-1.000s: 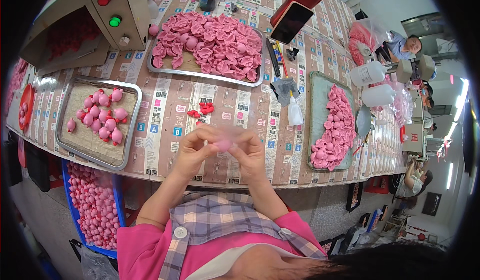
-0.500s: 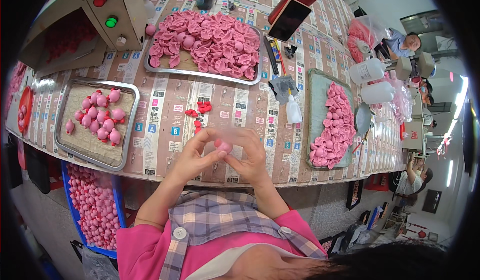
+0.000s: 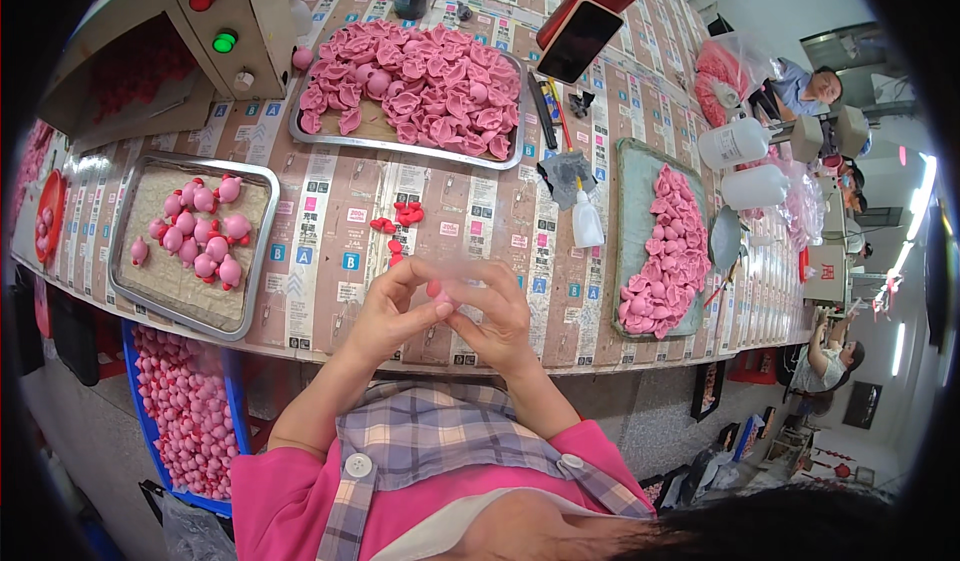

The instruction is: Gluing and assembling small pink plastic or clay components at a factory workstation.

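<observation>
Above the front edge of the table, my left hand (image 3: 397, 309) pinches a small round pink piece with a red part (image 3: 436, 289) between thumb and fingers. From the other side my right hand (image 3: 497, 313) closes on the same piece, its thumb close to the left thumb. Motion smears the right fingertips, and the fingers cover much of the piece. Just beyond the hands lie several small red parts (image 3: 408, 215). To the left, a metal tray lined with brown paper (image 3: 190, 306) holds several round pink pieces with red parts (image 3: 215, 249).
A large tray (image 3: 420, 155) of thin pink pieces lies beyond; a greenish tray (image 3: 628, 201) of similar ones sits right. Nearby are a white squeeze bottle (image 3: 587, 223), a phone (image 3: 580, 41) and a machine with red and green buttons (image 3: 225, 41). A blue crate (image 3: 140, 411) stands below left.
The piece has turned slightly between my fingers, and my right fingers have shifted a little. The trays and the loose red parts lie as before.
</observation>
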The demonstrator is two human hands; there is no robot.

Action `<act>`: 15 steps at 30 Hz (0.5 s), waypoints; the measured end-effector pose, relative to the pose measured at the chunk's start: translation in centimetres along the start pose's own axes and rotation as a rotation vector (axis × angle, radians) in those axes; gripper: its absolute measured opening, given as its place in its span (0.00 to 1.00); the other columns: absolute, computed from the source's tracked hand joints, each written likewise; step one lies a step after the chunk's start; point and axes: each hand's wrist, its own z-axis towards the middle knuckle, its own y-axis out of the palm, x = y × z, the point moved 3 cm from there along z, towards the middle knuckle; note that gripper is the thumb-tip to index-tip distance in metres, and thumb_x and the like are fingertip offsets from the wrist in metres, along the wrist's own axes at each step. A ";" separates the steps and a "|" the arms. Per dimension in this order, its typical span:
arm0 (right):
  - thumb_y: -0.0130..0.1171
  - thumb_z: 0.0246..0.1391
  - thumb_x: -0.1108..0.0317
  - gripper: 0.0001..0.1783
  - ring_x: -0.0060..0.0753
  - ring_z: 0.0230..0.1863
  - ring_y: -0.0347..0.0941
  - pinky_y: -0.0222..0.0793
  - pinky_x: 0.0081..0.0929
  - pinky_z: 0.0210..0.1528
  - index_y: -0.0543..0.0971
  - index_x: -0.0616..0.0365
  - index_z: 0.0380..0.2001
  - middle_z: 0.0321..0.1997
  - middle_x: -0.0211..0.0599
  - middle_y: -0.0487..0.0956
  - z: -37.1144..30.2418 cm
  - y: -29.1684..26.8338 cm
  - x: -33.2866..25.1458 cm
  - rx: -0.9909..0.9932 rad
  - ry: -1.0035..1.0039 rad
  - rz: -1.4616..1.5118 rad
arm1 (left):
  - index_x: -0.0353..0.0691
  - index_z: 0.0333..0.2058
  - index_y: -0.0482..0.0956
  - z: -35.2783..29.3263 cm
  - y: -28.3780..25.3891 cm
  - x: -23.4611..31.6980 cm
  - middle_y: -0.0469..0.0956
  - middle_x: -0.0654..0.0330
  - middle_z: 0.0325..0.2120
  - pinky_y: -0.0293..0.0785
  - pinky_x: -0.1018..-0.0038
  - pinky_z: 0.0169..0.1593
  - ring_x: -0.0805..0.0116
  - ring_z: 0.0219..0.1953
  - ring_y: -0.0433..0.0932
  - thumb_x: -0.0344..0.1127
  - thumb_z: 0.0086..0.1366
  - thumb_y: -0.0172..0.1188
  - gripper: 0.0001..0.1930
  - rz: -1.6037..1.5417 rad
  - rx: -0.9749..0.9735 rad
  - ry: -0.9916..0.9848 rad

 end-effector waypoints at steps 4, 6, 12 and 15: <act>0.61 0.27 0.76 0.18 0.37 0.36 0.68 0.63 0.29 0.37 0.74 0.55 0.29 0.36 0.35 0.71 0.0 0.0 0.0 -0.002 0.009 0.013 | 0.38 0.33 0.69 -0.1 0.1 0.2 0.70 0.61 0.34 0.63 0.77 0.44 0.74 0.39 0.68 0.28 0.46 0.59 0.13 -0.003 0.021 0.010; 0.61 0.27 0.76 0.18 0.36 0.36 0.68 0.63 0.29 0.36 0.74 0.55 0.29 0.36 0.35 0.71 0.1 0.0 0.0 -0.001 0.008 0.013 | 0.38 0.33 0.69 -0.1 0.1 0.3 0.70 0.61 0.35 0.63 0.77 0.44 0.74 0.39 0.68 0.27 0.46 0.59 0.13 -0.008 0.014 0.001; 0.61 0.28 0.76 0.17 0.37 0.36 0.67 0.63 0.29 0.36 0.74 0.55 0.29 0.36 0.35 0.71 0.3 -0.1 -0.2 -0.024 -0.008 -0.006 | 0.39 0.33 0.69 -0.1 0.0 0.0 0.70 0.61 0.35 0.63 0.76 0.45 0.74 0.40 0.68 0.27 0.46 0.59 0.13 0.000 0.023 0.029; 0.61 0.27 0.76 0.20 0.35 0.34 0.69 0.61 0.29 0.34 0.75 0.53 0.31 0.35 0.36 0.73 0.3 -0.1 -0.2 0.009 -0.031 0.003 | 0.39 0.33 0.69 -0.1 0.1 0.0 0.70 0.61 0.35 0.63 0.76 0.45 0.74 0.40 0.68 0.27 0.46 0.59 0.13 -0.009 0.026 0.033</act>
